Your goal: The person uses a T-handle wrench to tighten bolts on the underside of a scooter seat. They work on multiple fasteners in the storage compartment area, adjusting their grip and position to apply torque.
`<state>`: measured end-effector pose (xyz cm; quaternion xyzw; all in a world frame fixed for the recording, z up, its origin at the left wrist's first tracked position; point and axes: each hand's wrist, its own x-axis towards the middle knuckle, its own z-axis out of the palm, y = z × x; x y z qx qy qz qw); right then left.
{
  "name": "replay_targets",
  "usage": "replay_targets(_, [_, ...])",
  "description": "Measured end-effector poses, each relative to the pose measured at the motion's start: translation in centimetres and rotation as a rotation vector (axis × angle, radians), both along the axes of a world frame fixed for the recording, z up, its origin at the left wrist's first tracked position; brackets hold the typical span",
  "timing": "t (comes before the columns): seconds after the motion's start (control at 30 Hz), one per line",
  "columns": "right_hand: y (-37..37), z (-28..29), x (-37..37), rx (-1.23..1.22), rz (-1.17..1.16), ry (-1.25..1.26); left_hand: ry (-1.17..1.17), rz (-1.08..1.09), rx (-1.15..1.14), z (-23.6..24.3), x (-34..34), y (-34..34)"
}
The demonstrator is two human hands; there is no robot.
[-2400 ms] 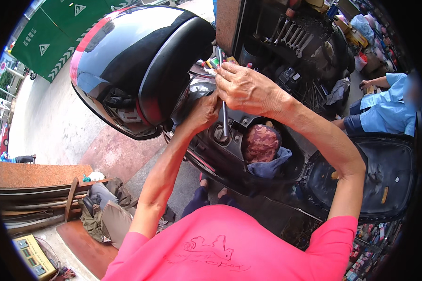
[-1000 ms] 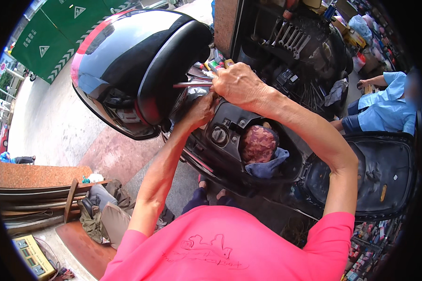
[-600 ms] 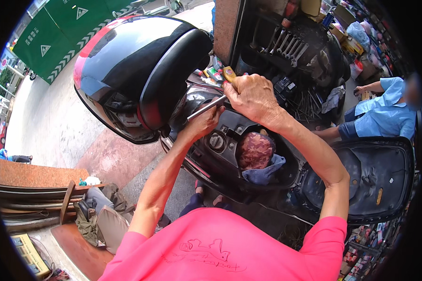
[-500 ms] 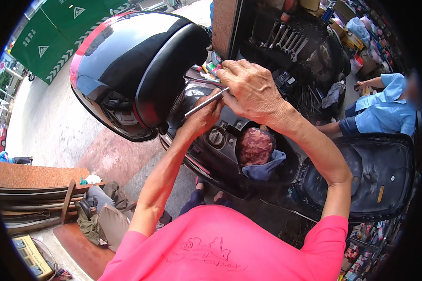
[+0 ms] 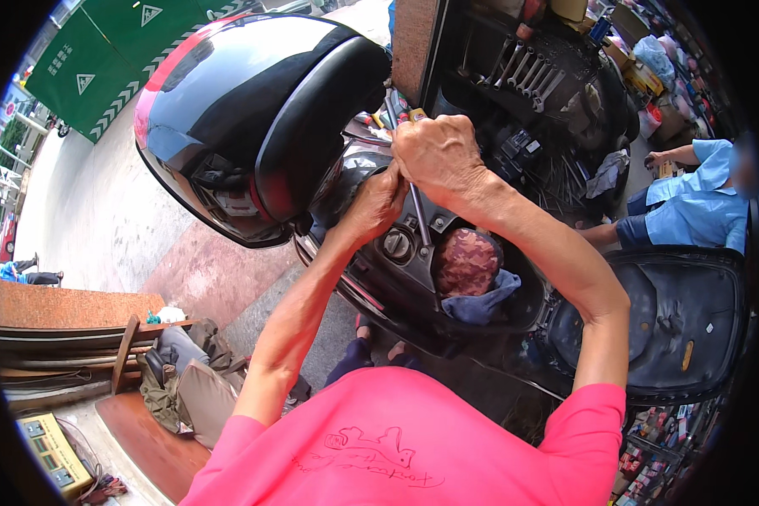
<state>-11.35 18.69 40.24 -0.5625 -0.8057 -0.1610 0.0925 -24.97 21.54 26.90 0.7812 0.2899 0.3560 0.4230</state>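
My right hand (image 5: 438,156) is closed in a fist around a slim metal rod-shaped tool (image 5: 419,215), whose shaft slants down toward the scooter's body. Just below and left, my left hand (image 5: 379,201) meets it with fingers drawn together; what they hold is hidden. Both hands are over the black scooter (image 5: 367,266), beside a round filler cap (image 5: 396,245). In the open under-seat compartment lie a reddish camouflage-patterned bundle (image 5: 466,263) and a blue cloth (image 5: 485,299). The seat (image 5: 687,325) is tipped open to the right.
A large glossy black dome-shaped part (image 5: 253,126) rises left of my hands. Several wrenches (image 5: 527,72) lie on a dark surface beyond. A person in a light blue shirt (image 5: 700,194) is at the right. Boards (image 5: 67,346) and bags (image 5: 198,396) sit at lower left.
The rod tool has swung from pointing left across my left hand to pointing down at the scooter. My right hand has turned into a tighter fist; my left hand stays close beside it.
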Motion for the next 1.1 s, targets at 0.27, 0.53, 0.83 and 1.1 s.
replay_targets(0.27, [-0.8, 1.1, 3.1, 0.159, 0.562, -0.594, 0.030, -0.013, -0.040, -0.6, -0.1, 0.3])
replay_targets(0.53, [-0.5, -3.1, 2.4, -0.135, -0.076, 0.419, 0.019, -0.049, 0.167, 0.3, 0.5, 0.2])
replay_targets(0.83, [-2.1, -1.0, 4.4, 0.166, 0.366, -0.066, 0.202, -0.056, 0.084, 1.2, 0.3, -0.3])
replay_targets(1.1, [-1.4, 0.9, 2.5, -0.765, -0.256, 0.894, 0.053, -0.096, 0.017, -0.6, 0.5, 0.3])
